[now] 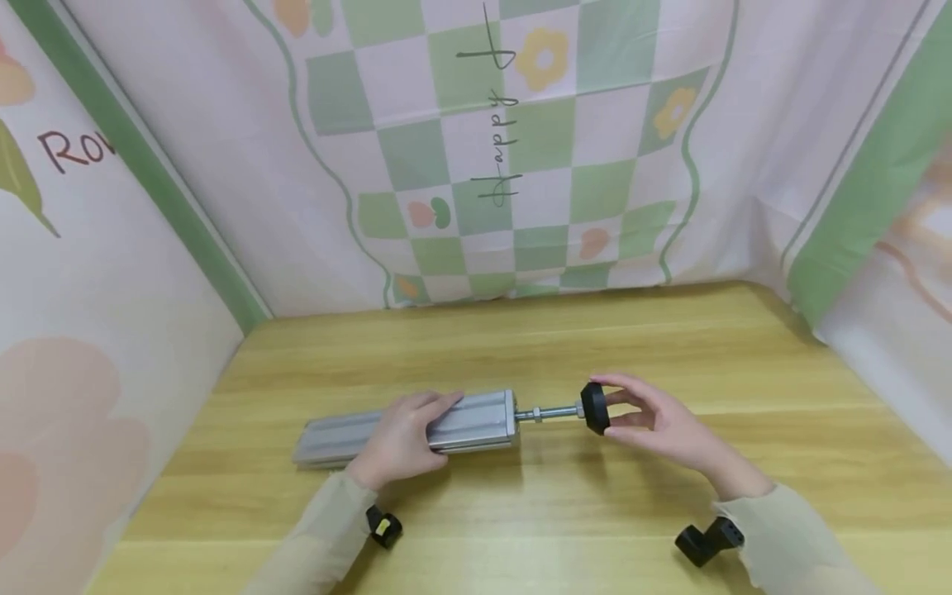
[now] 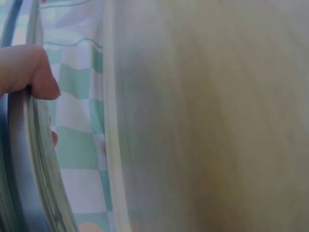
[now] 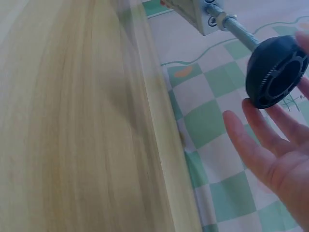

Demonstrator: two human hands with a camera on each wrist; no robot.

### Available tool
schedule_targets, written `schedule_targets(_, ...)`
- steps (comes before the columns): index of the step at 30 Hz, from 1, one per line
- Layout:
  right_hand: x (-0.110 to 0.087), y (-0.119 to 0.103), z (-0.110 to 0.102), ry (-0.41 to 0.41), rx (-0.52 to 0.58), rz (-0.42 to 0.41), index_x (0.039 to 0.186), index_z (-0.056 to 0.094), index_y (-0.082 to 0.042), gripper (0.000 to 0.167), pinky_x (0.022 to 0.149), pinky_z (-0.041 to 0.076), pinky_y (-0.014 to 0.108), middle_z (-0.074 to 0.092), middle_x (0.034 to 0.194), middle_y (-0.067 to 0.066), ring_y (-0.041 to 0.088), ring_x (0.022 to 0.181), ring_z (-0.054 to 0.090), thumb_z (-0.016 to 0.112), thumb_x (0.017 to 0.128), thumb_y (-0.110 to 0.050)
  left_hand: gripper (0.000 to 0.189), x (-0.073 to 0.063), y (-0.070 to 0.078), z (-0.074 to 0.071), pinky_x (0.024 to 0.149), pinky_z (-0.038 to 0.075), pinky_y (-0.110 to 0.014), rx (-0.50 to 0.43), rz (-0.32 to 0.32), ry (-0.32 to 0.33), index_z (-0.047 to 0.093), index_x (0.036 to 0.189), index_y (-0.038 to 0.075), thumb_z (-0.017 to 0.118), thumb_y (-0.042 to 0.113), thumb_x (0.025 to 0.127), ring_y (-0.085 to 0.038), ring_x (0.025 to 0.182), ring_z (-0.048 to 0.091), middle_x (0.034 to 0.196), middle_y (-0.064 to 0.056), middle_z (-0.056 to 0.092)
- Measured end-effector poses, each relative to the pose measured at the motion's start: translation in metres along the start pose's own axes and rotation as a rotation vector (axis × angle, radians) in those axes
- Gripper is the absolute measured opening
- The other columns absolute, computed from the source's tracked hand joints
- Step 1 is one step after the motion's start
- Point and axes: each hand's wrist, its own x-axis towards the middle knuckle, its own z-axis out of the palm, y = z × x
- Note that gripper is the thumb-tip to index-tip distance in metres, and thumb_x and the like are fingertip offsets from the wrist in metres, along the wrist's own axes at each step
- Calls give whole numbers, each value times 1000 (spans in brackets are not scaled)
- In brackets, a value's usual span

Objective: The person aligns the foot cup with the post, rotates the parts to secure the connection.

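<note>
1. Nearest, a pale left sleeve (image 1: pixel 316 529) and a right sleeve (image 1: pixel 797 541) are seen, with a black wrist device (image 1: pixel 384 526) worn at the left cuff and another device (image 1: pixel 709 541) at the right.
2. The left hand (image 1: pixel 405 436) is wrapped around a grooved aluminium profile (image 1: pixel 478 421), laid crosswise over the wood-grain surface (image 1: pixel 535 537); whether it is borne by the wood beneath cannot be told.
3. By the right hand (image 1: pixel 664 427), fingertips and thumb are clamped on the rim of a black levelling foot (image 1: pixel 595 408), held clear of the surface.
4. The foot is joined by a threaded rod (image 1: pixel 559 411), carrying a hex nut (image 1: pixel 537 415), to the profile's end plate (image 1: pixel 511 416).
5. Probably the foot could be let slip, since only its rim is pinched; the profile could be rolled if the left grip were loosened, and the thread strained if the foot were pulled sideways.
6. Farthest, a green-and-white checked curtain (image 1: pixel 476 165) lettered "Happy" is hung beyond the surface's back edge.
</note>
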Motion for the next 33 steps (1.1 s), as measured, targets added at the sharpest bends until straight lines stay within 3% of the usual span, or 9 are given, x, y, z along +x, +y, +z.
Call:
schedule_targets(4,2,0,3,54,-26,41,133,44,5,50,71,56,26,55,116,-17,2,95,61,60,85,5,84,0,-1,2,86,50,-38,9,-3,-2,53,136,15,80,13,56,-18,96,61,114,-4,64)
schedule_targets(10,11,-5,6,113,-33,194,123,45,14,35,65,55,27,59,95,5,3,79,61,48,94,-5,84,0,0,2,87,50,-41,17,15,12,54,135,14,81,14,55,-18,96,61,112,-4,64)
schedule_targets(14,14,-6,5,93,-31,248,122,45,16,35,67,55,29,60,93,14,5,77,60,46,95,-7,85,-1,0,2,87,50,-42,12,16,21,54,135,13,82,14,54,-19,96,62,112,-5,64)
schedule_targets(21,15,-7,5,63,-29,315,120,46,13,35,66,55,32,61,94,13,8,74,60,42,98,-14,85,-2,-2,3,88,49,-42,23,21,24,54,135,14,82,15,55,-20,98,61,114,-4,64)
schedule_targets(24,13,-6,5,47,-21,279,125,44,12,37,69,55,31,59,104,20,3,82,59,43,98,-13,85,-2,-2,3,88,49,-42,22,17,23,54,134,14,82,15,54,-20,99,61,114,-4,64)
schedule_targets(26,12,-4,6,41,-26,209,130,42,10,39,72,55,28,56,114,22,-1,92,57,47,95,-9,85,-2,-1,3,88,49,-42,17,12,23,54,134,14,82,14,54,-20,98,62,114,-4,64)
schedule_targets(29,9,-1,7,28,-48,68,135,39,5,50,78,53,25,50,130,7,-4,105,52,56,88,0,85,-2,0,3,89,49,-43,8,9,28,55,134,13,82,14,53,-21,98,62,113,-4,65)
schedule_targets(33,7,1,5,10,-60,-71,135,42,5,58,83,52,22,46,133,-12,-2,112,50,63,81,9,85,-2,1,2,90,49,-44,9,6,30,55,134,14,82,14,54,-21,99,62,113,-5,65)
